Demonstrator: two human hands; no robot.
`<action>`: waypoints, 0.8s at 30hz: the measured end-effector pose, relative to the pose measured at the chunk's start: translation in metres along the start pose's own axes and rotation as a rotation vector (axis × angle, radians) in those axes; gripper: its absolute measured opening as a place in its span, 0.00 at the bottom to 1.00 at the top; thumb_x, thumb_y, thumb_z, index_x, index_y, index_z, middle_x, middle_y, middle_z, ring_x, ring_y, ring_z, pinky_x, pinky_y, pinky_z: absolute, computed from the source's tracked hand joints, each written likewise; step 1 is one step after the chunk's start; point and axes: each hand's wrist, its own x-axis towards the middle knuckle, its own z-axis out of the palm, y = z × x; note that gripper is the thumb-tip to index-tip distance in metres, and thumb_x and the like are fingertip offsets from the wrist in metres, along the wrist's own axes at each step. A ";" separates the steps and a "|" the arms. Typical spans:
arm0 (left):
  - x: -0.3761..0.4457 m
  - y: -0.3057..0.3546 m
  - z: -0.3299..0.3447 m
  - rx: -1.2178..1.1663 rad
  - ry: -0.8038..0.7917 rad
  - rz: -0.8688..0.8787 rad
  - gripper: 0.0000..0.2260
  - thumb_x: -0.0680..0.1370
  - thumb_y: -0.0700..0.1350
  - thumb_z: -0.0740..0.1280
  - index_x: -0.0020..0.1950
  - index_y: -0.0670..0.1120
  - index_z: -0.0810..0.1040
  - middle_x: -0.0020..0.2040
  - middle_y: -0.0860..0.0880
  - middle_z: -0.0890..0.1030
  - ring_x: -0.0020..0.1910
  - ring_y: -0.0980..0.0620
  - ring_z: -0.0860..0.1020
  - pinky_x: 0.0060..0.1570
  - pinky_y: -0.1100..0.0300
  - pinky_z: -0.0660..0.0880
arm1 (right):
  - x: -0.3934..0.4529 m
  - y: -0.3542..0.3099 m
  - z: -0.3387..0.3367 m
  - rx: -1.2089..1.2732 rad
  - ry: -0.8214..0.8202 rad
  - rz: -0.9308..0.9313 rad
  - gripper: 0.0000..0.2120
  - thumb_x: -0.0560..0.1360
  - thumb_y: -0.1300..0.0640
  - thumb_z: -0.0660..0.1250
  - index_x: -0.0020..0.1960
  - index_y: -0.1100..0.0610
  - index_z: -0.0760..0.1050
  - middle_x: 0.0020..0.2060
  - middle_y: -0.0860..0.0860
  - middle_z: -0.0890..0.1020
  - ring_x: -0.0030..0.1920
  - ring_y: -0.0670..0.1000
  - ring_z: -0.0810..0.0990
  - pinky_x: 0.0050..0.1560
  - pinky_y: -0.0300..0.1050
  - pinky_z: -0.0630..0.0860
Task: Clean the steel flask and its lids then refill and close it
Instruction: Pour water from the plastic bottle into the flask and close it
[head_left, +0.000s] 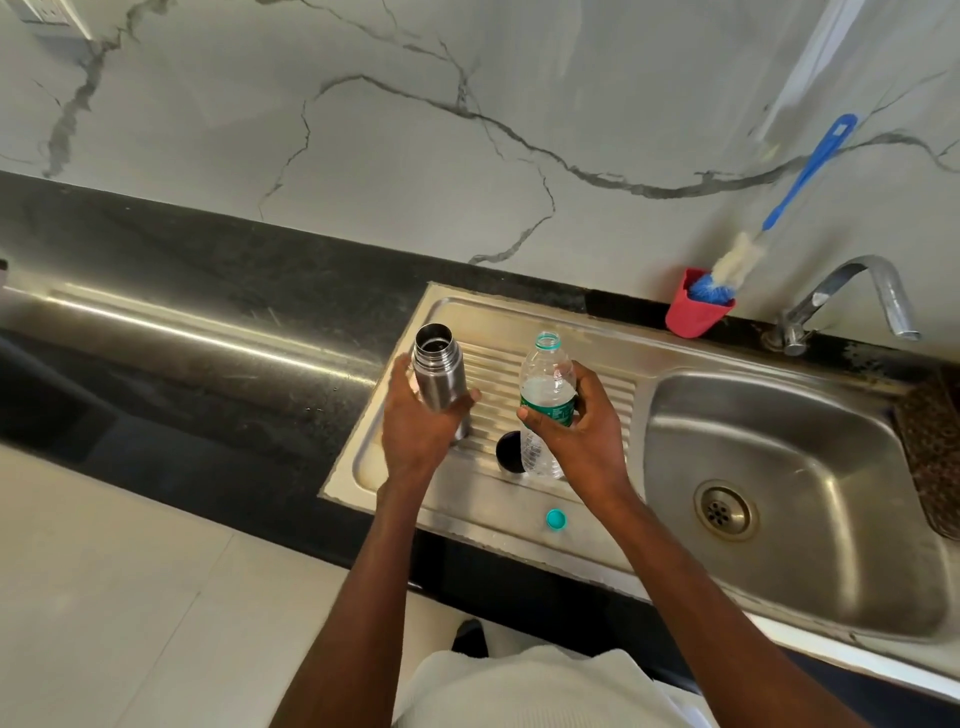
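Fingers of the left hand (415, 415) curl round the lower body of the steel flask (440, 371), the thumb lying across its near side; the flask stands upright with its mouth open, over the left end of the ribbed draining board (498, 374). Fingers of the right hand (576, 421) wrap a clear plastic water bottle (546, 387) at its green label, thumb in front. The bottle is uncapped, upright, and holds water; the print on the green label is too small to read, so no brand can be told.

Just near of the bottle, between the two hands, a dark round lid (509, 453) lies on the draining board, partly hidden behind the bottle's base. A small teal bottle cap (556, 519) rests on the near rim of the steel unit, apart from both hands.

To the right is the sink basin (779, 415) with its drain (723, 511). A curved steel tap (852, 296) stands at the far right on the black counter (208, 291). Left of the tap a red holder (693, 314) carries a bottle brush (795, 187) with a blue handle, leaning against the veined marble wall (363, 104). A dark speckled mat (932, 441) lies at the basin's right edge. Nothing stands between the flask and the bottle but bare ribbed steel.
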 end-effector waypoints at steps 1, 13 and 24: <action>-0.005 0.000 -0.004 0.012 0.055 0.021 0.44 0.69 0.63 0.79 0.79 0.53 0.63 0.74 0.49 0.74 0.72 0.47 0.74 0.69 0.42 0.74 | 0.000 0.000 -0.004 0.002 0.007 -0.003 0.34 0.70 0.54 0.82 0.72 0.50 0.71 0.61 0.39 0.80 0.60 0.38 0.79 0.59 0.33 0.77; -0.103 0.025 0.063 0.453 -0.267 0.309 0.07 0.80 0.53 0.69 0.56 0.55 0.82 0.46 0.54 0.86 0.44 0.54 0.84 0.45 0.59 0.79 | -0.003 0.011 -0.062 0.090 0.276 -0.077 0.29 0.72 0.55 0.81 0.69 0.56 0.73 0.58 0.48 0.83 0.57 0.48 0.83 0.56 0.44 0.81; -0.122 -0.015 0.120 0.680 -0.534 0.151 0.10 0.78 0.46 0.74 0.59 0.49 0.83 0.61 0.48 0.79 0.56 0.45 0.81 0.55 0.55 0.75 | -0.001 0.031 -0.112 0.063 0.211 0.007 0.28 0.72 0.54 0.81 0.68 0.53 0.73 0.56 0.45 0.84 0.56 0.47 0.84 0.58 0.49 0.82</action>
